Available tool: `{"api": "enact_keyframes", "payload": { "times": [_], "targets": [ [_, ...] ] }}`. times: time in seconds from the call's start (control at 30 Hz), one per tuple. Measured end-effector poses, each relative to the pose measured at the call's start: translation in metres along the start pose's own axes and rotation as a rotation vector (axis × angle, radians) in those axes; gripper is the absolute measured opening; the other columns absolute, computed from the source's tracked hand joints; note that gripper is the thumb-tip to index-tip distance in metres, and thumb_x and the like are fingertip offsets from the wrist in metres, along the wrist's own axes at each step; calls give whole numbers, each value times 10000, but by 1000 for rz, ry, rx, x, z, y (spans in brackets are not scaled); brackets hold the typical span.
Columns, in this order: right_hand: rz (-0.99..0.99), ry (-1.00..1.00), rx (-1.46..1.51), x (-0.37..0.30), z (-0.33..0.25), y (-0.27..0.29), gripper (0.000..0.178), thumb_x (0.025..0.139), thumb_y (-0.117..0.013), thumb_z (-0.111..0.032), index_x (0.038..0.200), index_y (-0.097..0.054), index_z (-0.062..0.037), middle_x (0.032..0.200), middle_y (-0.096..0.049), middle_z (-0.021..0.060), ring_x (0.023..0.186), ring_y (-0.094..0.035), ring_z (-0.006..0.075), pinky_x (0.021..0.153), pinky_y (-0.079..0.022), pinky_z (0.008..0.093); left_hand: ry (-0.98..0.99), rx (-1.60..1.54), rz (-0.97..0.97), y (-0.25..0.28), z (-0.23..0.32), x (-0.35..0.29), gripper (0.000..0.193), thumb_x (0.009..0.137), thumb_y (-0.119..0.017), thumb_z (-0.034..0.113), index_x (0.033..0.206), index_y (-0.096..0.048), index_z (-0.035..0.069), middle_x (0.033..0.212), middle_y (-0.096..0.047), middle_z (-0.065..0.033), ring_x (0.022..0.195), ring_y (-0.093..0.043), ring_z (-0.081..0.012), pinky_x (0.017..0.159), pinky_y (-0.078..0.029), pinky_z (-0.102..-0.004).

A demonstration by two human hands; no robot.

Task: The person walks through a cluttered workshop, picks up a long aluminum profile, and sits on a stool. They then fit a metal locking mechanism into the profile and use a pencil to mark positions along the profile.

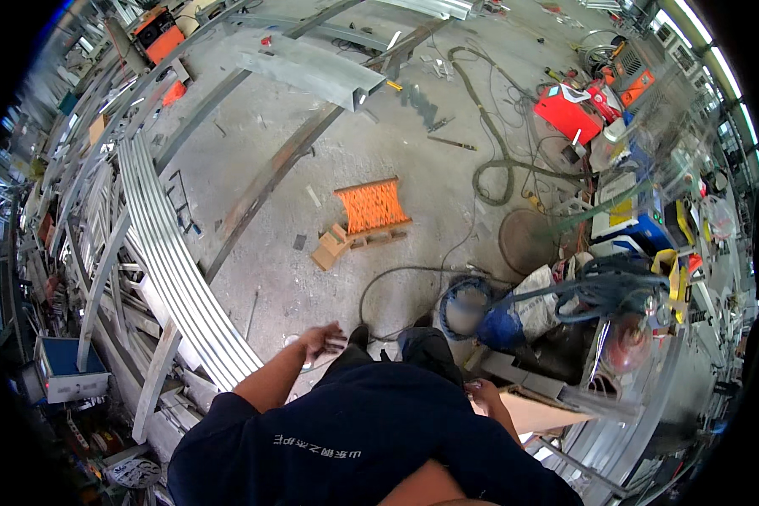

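- Straight ahead on the grey floor (pixel 266 244), you've got a small brown cardboard box (pixel 331 247) tilted at the lower-left corner of an orange-wound reel (pixel 373 207); what the box holds, you can't tell.
- Over to your right, a white-and-blue sack (pixel 544 295) slumps just beside a round vessel-like thing (pixel 466 312) ringed by blue hose; the contents of both stay unreadable.
- Now your left hand (pixel 322 339): fingers spread wide, palm apparently bare, out over the floor near your dark trousers. Nearest stock is the bundle of silver rails (pixel 181 270), running down your left side toward that forearm.
- Your right hand (pixel 481 392) sits low by your hip, partly hidden; you can't tell whether it's wide, narrow or gripping. Just beside it, there's a tan board (pixel 540 411), partly covered by your arm.
- Something pale by your left thumb is too small to name, and the far right blurs into clutter around a red machine (pixel 567 111).
- For moving, your widest stretch of floor lies around the reel, edged on the left by a rusty beam (pixel 266 181) and on the right by a looping dark cable (pixel 502 160); 1 thinner line curves close to your feet.
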State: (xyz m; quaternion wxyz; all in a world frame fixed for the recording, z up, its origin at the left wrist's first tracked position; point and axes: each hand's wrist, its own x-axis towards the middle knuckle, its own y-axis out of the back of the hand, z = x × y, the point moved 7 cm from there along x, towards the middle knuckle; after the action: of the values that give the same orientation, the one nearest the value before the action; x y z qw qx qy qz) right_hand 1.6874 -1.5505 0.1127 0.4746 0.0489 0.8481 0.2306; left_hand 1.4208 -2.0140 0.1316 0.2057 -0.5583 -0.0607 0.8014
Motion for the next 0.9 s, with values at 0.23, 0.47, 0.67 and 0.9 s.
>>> {"api": "enact_keyframes", "payload": {
  "times": [0.23, 0.47, 0.67, 0.9],
  "targets": [
    [-192, 46, -47, 150, -56, 97, 330, 958, -598, -182, 1174, -567, 66, 987, -631, 143, 763, -584, 233, 665, -471, 373, -128, 801, 847, 110, 137, 71, 515, 815, -658, 483, 956, -725, -8, 924, -727, -179, 827, -712, -256, 720, -549, -379],
    [-335, 125, 784, 311, -150, 233, 227, 912, -633, -170, 1037, -627, 19, 804, -600, 68, 598, -519, 166, 513, -437, 295, 325, 977, 278, 24, 107, 107, 426, 903, -608, 202, 1326, -593, 248, 991, -714, -99, 846, -700, -232, 711, -569, -372],
    [-36, 257, -58, 365, -309, 313, 344, 859, -695, -251, 1037, -665, 42, 871, -681, 109, 663, -613, 178, 599, -491, 330, 101, 673, 553, -44, 213, 120, 463, 836, -705, 428, 1068, -712, 27, 899, -722, -102, 760, -681, -207, 690, -547, -355],
    [-28, 265, -235, 470, -413, 372, 448, 845, -712, -287, 1144, -655, 42, 966, -705, 165, 819, -677, 239, 722, -529, 372, 103, 746, 517, -74, 357, 213, 460, 795, -734, 408, 1025, -706, 10, 821, -711, -99, 690, -670, -190, 634, -551, -336]
  ]
}}
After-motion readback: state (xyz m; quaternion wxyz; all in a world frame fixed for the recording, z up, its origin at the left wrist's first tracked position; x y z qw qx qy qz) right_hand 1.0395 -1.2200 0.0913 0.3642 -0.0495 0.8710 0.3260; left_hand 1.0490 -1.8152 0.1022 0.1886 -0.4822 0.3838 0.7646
